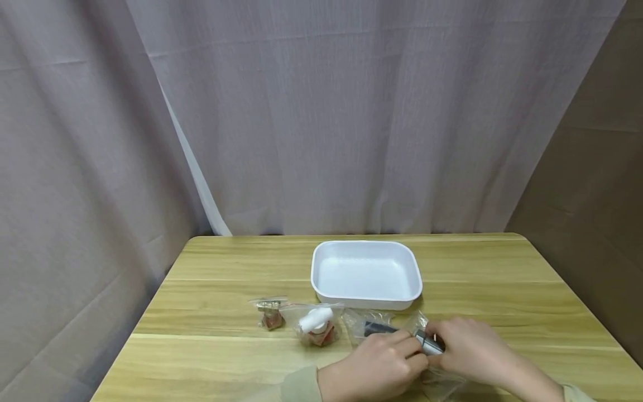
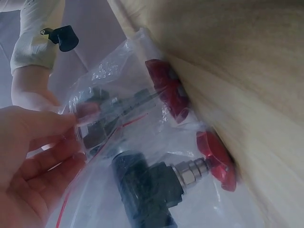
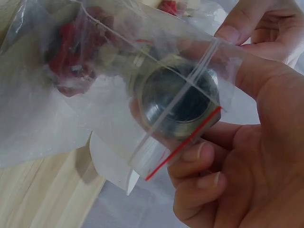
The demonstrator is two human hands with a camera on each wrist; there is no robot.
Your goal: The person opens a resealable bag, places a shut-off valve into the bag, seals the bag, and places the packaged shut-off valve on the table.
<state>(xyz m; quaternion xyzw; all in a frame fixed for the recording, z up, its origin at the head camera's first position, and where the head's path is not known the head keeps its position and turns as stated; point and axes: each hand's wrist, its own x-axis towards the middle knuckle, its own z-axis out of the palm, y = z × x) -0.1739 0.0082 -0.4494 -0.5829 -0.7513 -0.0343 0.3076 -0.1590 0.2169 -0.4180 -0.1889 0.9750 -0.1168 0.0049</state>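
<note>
A bagged metal valve (image 1: 429, 343) with a hex end and a red handle is gripped by my right hand (image 1: 467, 349); in the right wrist view its round opening (image 3: 178, 97) faces the camera through clear plastic. My left hand (image 1: 377, 365) pinches the edge of that zip bag (image 3: 209, 57) between thumb and fingers, close to the right hand. Just beyond my left hand lies a dark grey valve (image 1: 379, 328) in its own bag; the left wrist view shows its red handle (image 2: 216, 161). Parts of both valves are hidden by my fingers.
A white plastic tray (image 1: 366, 303) stands behind the bags on the wooden table (image 1: 201, 312). To the left lie a bagged white valve (image 1: 316, 324) and a small bagged brass valve (image 1: 271, 315). Curtains (image 1: 326, 139) hang behind the table.
</note>
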